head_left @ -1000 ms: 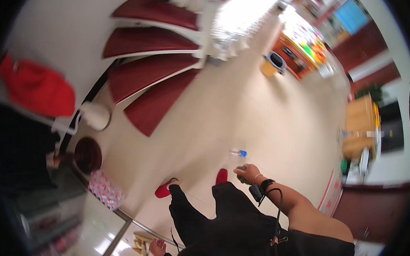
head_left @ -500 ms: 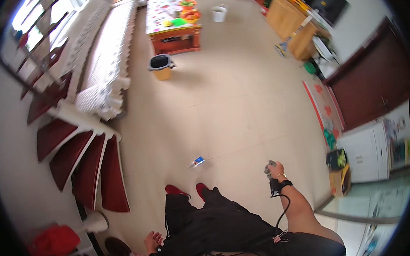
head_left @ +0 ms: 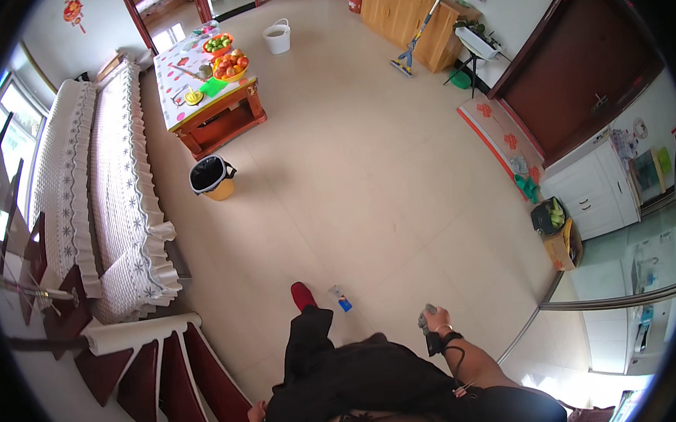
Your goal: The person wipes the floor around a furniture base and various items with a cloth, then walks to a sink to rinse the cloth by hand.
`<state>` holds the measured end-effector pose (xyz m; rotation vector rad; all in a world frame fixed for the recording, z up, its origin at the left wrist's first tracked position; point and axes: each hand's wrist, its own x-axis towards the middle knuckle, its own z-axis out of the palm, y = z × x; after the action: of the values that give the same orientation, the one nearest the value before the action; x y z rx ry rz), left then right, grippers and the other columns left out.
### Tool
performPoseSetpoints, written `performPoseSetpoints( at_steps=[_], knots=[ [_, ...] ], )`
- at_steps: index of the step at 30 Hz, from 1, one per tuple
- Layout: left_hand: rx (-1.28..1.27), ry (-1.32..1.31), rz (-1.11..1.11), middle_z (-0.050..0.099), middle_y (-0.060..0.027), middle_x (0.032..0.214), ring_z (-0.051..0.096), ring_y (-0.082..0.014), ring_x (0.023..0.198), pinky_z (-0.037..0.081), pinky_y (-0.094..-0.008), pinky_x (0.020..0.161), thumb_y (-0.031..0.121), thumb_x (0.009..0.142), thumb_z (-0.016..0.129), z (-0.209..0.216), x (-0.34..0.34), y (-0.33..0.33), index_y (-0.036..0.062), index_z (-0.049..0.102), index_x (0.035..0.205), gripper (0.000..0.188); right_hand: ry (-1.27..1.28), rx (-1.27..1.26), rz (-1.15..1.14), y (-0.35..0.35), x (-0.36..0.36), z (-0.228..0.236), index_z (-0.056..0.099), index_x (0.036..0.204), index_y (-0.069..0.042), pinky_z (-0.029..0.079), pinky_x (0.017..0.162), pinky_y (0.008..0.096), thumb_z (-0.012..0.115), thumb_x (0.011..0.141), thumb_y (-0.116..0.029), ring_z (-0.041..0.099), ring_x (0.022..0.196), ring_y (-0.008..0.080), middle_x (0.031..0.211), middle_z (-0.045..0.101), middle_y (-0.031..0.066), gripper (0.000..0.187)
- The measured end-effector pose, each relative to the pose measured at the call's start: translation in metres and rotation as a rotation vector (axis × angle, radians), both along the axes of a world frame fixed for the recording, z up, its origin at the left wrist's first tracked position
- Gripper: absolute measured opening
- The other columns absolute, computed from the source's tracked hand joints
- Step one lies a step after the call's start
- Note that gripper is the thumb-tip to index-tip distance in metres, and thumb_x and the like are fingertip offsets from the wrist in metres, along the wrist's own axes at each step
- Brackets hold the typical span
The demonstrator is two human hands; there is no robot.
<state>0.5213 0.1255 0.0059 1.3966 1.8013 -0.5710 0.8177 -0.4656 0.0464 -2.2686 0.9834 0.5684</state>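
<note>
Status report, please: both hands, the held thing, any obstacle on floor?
Right hand: closed around crumpled grey cloth. Left hand: partly hidden, hold unclear. Possible obstacle: blue-labelled bottle beside red shoe.

A black-lined yellow bin is positioned near the low table, on which fruit bowls are placed. A mop is tilted beside the wooden cabinet.

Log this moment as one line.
right hand: holds crumpled grey item; left hand: beside body, grip unclear; floor: blue-and-clear item near red shoe
</note>
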Motion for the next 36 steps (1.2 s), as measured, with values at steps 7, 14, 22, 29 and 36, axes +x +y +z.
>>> performPoseSetpoints(
  at_steps=[7,14,22,29,36],
  knots=[
    [-0.248,-0.496,0.045,0.065,-0.0119,0.075,0.063,-0.0226,0.06,0.05,-0.0372,0.048,0.025,0.098,0.053,0.088,0.271,0.104,0.0034,0.057,0.086,0.025,-0.16,0.008,-0.254,0.0,0.078,-0.024,0.065,0.095,0.005,0.056,0.068,0.0434,0.073,0.079,-0.033,0.07,0.073,0.0333,0.081,0.07,0.0205,0.041],
    [-0.149,-0.691,0.014,0.067,-0.0035,0.074,0.065,-0.0186,0.064,0.05,-0.033,0.051,0.029,0.095,0.059,0.079,0.489,0.159,0.0138,0.057,0.089,0.017,0.032,-0.056,-0.386,-0.012,0.087,-0.003,0.069,0.087,0.002,0.056,0.064,0.0419,0.071,0.08,-0.029,0.07,0.069,0.0299,0.079,0.071,0.0177,0.032],
    [-0.311,-0.568,0.06,0.067,-0.0128,0.081,0.066,-0.0317,0.068,0.054,-0.0458,0.056,0.026,0.093,0.06,0.025,0.616,-0.022,0.0051,0.058,0.1,0.022,-0.069,0.103,-0.431,-0.111,0.225,-0.039,0.067,0.086,0.003,0.055,0.056,0.0374,0.07,0.084,-0.023,0.069,0.063,0.0242,0.081,0.072,0.0156,0.026],
    [-0.327,-0.556,-0.574,0.067,-0.0154,0.099,0.068,-0.026,0.082,0.055,-0.0367,0.062,0.023,0.094,0.057,0.046,0.722,-0.111,0.0025,0.06,0.111,0.027,-0.332,0.095,-0.327,-0.205,0.52,0.016,0.068,0.091,-0.001,0.054,0.073,0.0454,0.072,0.078,-0.041,0.068,0.084,0.0383,0.086,0.07,0.0229,0.042],
    [-0.355,-0.49,0.035,0.067,-0.0183,0.103,0.068,-0.0309,0.087,0.054,-0.0431,0.07,0.023,0.095,0.056,0.046,0.876,-0.158,0.0036,0.052,0.12,0.032,-0.434,0.094,-0.278,-0.231,0.705,0.03,0.069,0.085,0.003,0.055,0.067,0.0382,0.07,0.08,-0.041,0.068,0.07,0.0252,0.076,0.071,0.0143,0.044]
  ],
)
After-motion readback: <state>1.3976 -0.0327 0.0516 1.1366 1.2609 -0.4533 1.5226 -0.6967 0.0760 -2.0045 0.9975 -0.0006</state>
